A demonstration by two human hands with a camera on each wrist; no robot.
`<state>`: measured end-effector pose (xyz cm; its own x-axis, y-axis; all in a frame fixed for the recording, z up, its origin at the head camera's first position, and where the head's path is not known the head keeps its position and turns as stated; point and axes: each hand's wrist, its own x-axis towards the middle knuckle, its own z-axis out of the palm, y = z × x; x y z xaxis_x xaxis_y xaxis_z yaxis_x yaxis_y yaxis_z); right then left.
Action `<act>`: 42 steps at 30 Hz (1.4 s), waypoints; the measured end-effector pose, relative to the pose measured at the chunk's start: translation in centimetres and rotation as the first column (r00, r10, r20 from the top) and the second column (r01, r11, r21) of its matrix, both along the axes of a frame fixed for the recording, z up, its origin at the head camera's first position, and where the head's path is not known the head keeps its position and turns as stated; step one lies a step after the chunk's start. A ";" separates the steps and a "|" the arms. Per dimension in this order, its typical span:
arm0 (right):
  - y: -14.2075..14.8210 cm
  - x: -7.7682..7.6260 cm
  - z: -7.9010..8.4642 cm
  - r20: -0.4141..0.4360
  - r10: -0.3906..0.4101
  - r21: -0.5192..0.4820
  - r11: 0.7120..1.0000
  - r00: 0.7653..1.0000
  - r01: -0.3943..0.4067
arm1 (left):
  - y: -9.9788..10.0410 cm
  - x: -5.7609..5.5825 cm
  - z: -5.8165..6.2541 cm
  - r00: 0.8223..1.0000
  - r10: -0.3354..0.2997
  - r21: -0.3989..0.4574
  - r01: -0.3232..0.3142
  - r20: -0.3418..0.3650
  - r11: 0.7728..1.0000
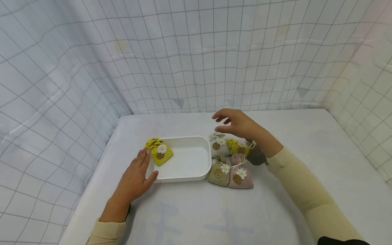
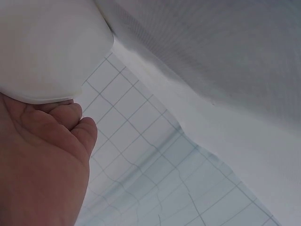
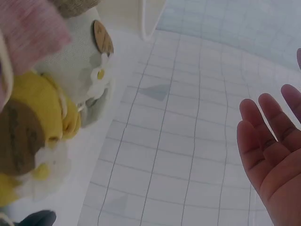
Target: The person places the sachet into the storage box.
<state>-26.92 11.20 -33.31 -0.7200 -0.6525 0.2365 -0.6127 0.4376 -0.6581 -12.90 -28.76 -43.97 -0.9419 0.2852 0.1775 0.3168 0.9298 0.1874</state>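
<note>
My left hand (image 1: 133, 178) rests against the near left corner of a white tray (image 1: 191, 158), its fingers along the left side and thumb by the front rim. Inside the tray's left end lies a yellow drawstring pouch (image 1: 161, 153) with a white flower. In the left wrist view, my fingers (image 2: 70, 117) touch the tray's rim. My right hand (image 1: 237, 123) is raised, holding nothing, its fingers loosely bent above the far side of several pouches. Among these are a pale grey pouch (image 1: 216, 148), another yellow pouch (image 1: 233, 147), an olive pouch (image 1: 218, 177) and a pink pouch (image 1: 237, 183).
The pouches lie close together against the tray's right side. Another dark pouch (image 1: 256, 156) is partly hidden under my right wrist. A white cloth covers the table (image 1: 196, 211), and grid-patterned curtains (image 1: 196, 64) hang behind it and along both sides.
</note>
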 end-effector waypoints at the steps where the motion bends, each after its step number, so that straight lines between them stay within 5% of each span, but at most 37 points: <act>1: 0.6 0.0 -0.1 0.002 -0.008 -0.005 1.000 1.000 0.008 | 0.0 0.0 0.0 1.000 0.000 0.000 0.000 -0.001 1.000; 13: 7.4 0.2 -1.8 0.139 -0.117 0.041 0.993 0.983 0.113 | 0.3 0.4 0.1 1.000 0.009 -0.003 -0.009 -0.014 1.000; 23: 13.4 0.9 -4.2 0.248 -0.222 0.131 0.972 0.943 0.194 | 0.4 0.3 0.4 1.000 0.012 -0.012 -0.012 0.003 1.000; 33: 16.0 1.6 -6.6 0.308 -0.260 0.159 0.962 0.915 0.220 | 0.4 0.4 0.4 1.000 0.006 -0.002 -0.006 0.001 1.000; 42: 16.3 1.2 -9.0 0.378 -0.212 0.130 0.976 0.901 0.175 | 0.3 0.2 0.2 1.000 -0.004 0.004 0.004 -0.015 1.000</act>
